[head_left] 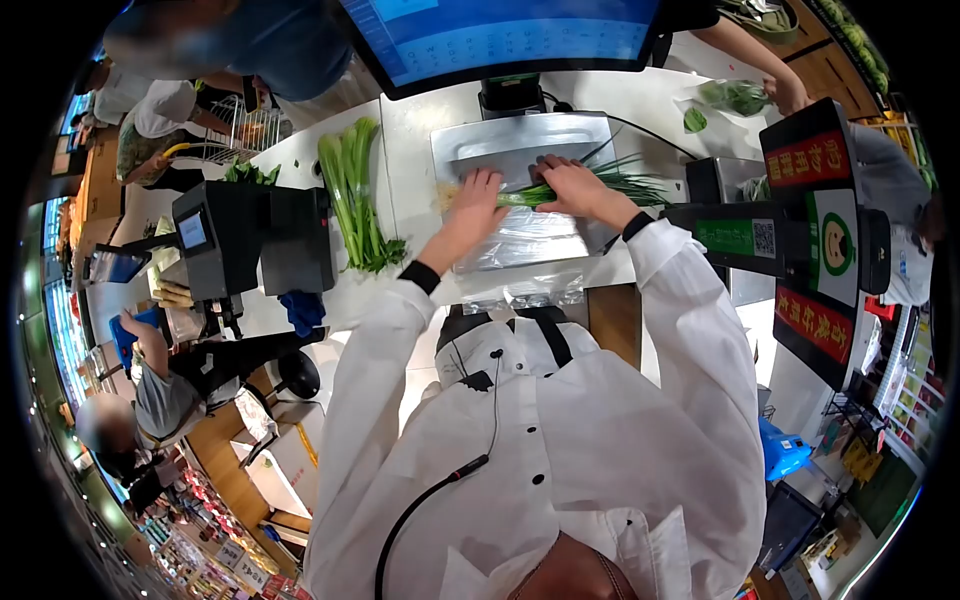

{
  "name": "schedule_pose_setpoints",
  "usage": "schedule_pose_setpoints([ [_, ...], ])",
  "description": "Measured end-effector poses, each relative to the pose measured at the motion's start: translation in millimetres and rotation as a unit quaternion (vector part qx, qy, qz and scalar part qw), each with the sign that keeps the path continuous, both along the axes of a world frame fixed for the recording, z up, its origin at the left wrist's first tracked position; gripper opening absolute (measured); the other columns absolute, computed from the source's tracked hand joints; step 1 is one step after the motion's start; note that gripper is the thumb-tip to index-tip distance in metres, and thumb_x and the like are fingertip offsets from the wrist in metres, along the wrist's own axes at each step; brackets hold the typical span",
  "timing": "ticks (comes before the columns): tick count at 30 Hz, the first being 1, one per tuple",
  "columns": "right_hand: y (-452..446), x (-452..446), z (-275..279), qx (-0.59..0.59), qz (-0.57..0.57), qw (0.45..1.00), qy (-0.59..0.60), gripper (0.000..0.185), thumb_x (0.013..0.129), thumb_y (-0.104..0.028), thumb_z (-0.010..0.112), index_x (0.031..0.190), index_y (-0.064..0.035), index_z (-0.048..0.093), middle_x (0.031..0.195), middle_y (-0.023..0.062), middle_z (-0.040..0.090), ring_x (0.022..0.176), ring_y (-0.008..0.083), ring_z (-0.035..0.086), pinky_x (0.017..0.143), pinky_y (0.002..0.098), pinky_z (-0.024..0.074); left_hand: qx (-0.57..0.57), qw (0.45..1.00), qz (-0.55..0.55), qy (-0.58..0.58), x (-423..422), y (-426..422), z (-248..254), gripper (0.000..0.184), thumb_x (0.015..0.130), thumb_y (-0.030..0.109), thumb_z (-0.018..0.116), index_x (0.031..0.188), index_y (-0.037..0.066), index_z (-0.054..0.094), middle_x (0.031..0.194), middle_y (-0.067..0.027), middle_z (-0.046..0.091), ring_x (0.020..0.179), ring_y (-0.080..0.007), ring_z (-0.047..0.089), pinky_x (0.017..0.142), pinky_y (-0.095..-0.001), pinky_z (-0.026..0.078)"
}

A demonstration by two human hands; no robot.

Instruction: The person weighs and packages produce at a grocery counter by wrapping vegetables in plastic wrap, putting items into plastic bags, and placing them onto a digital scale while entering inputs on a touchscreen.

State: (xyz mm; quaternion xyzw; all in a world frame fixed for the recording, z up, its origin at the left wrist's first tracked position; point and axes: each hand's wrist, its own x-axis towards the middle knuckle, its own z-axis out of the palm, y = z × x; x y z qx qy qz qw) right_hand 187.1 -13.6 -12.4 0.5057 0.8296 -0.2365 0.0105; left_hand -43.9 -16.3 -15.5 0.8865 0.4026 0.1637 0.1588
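A bunch of scallions [635, 185] lies across the silver scale plate [455, 140], green tops pointing right and pale root ends left. My left hand [472, 218] is closed over the bunch near its root end. Around the middle of the stalks, my right hand [578, 190] is closed too, its thumb on the near side. Part of the bunch is hidden under my fingers. Clear plastic film [525, 245] lies just in front of both hands.
Celery [352, 190] rests on the counter to the left, beside a black printer-like machine [255, 240]. A large touchscreen [510, 40] stands ahead. At right are display panels [815, 235], and another person's hand [788, 92] touches bagged greens [735, 97]. People stand at left.
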Motion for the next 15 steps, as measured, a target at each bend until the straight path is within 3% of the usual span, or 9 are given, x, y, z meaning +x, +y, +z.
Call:
schedule_pose_setpoints([
  [1, 5, -2, 3, 0.001, -0.004, 1.000, 0.000, 0.058, 0.072, -0.037, 0.075, 0.115, -0.0048, 0.053, 0.121, 0.0150, 0.049, 0.115, 0.0340, 0.048, 0.097, 0.0444, 0.0397, 0.001, 1.000, -0.004, 0.000, 3, 12, -1, 0.044, 0.076, 0.021, 0.071, 0.110, 0.000, 0.053, 0.116, -0.0168, 0.051, 0.110, -0.0345, 0.048, 0.093, -0.0429, 0.042],
  [3, 11, -4, 5, -0.053, 0.028, 0.998, -0.025, 0.056, 0.069, -0.034, 0.078, 0.111, -0.0056, 0.055, 0.121, 0.0139, 0.049, 0.117, 0.0331, 0.047, 0.097, 0.0444, 0.0400, -0.128, 0.981, -0.026, 0.144, 5, 31, -4, 0.045, 0.078, 0.024, 0.072, 0.111, 0.002, 0.053, 0.125, -0.0181, 0.048, 0.119, -0.0373, 0.044, 0.096, -0.0425, 0.041],
  [4, 13, -5, 1, -0.032, 0.048, 0.997, -0.044, 0.055, 0.066, -0.030, 0.079, 0.109, -0.0049, 0.056, 0.124, 0.0143, 0.049, 0.120, 0.0331, 0.044, 0.098, 0.0445, 0.0398, -0.174, 0.973, -0.042, 0.145, 6, 39, -5, 0.049, 0.078, 0.027, 0.073, 0.118, 0.007, 0.052, 0.120, -0.0172, 0.050, 0.112, -0.0337, 0.049, 0.094, -0.0406, 0.043],
  [5, 13, -6, -1, -0.030, 0.046, 0.998, -0.043, 0.055, 0.066, -0.030, 0.079, 0.109, -0.0049, 0.056, 0.124, 0.0143, 0.049, 0.120, 0.0331, 0.044, 0.098, 0.0445, 0.0398, -0.172, 0.973, -0.044, 0.146, 5, 45, -7, 0.049, 0.078, 0.027, 0.073, 0.118, 0.007, 0.052, 0.120, -0.0172, 0.050, 0.112, -0.0337, 0.049, 0.094, -0.0406, 0.043],
  [7, 10, -7, -5, 0.020, 0.063, 0.998, -0.024, 0.062, 0.066, -0.027, 0.079, 0.118, -0.0039, 0.053, 0.124, 0.0186, 0.050, 0.123, 0.0339, 0.042, 0.098, 0.0469, 0.0399, -0.288, 0.947, -0.047, 0.133, 3, 52, -2, 0.055, 0.074, 0.030, 0.075, 0.118, 0.008, 0.053, 0.120, -0.0162, 0.050, 0.112, -0.0328, 0.050, 0.095, -0.0392, 0.043],
  [8, 9, -7, -12, 0.060, 0.075, 0.995, -0.009, 0.063, 0.067, -0.026, 0.079, 0.118, -0.0020, 0.051, 0.123, 0.0189, 0.051, 0.119, 0.0355, 0.047, 0.097, 0.0443, 0.0408, -0.287, 0.947, -0.048, 0.134, 3, 54, -5, 0.055, 0.074, 0.030, 0.075, 0.118, 0.008, 0.053, 0.120, -0.0162, 0.050, 0.112, -0.0328, 0.050, 0.095, -0.0392, 0.043],
  [10, 3, -6, -4, 0.064, 0.070, 0.995, 0.002, 0.063, 0.069, -0.026, 0.078, 0.119, -0.0011, 0.048, 0.122, 0.0188, 0.052, 0.116, 0.0359, 0.049, 0.097, 0.0426, 0.0415, -0.158, 0.967, -0.083, 0.180, 1, 54, -12, 0.060, 0.070, 0.034, 0.077, 0.118, 0.008, 0.052, 0.116, -0.0155, 0.053, 0.111, -0.0327, 0.050, 0.094, -0.0389, 0.043],
  [15, -7, -6, 17, 0.027, 0.077, 0.996, -0.038, 0.064, 0.074, -0.026, 0.075, 0.122, 0.0001, 0.042, 0.117, 0.0182, 0.055, 0.106, 0.0360, 0.056, 0.094, 0.0390, 0.0428, -0.191, 0.968, -0.117, 0.116, -3, 68, -2, 0.055, 0.069, 0.036, 0.077, 0.111, 0.007, 0.056, 0.110, -0.0156, 0.056, 0.109, -0.0326, 0.051, 0.090, -0.0388, 0.043],
])
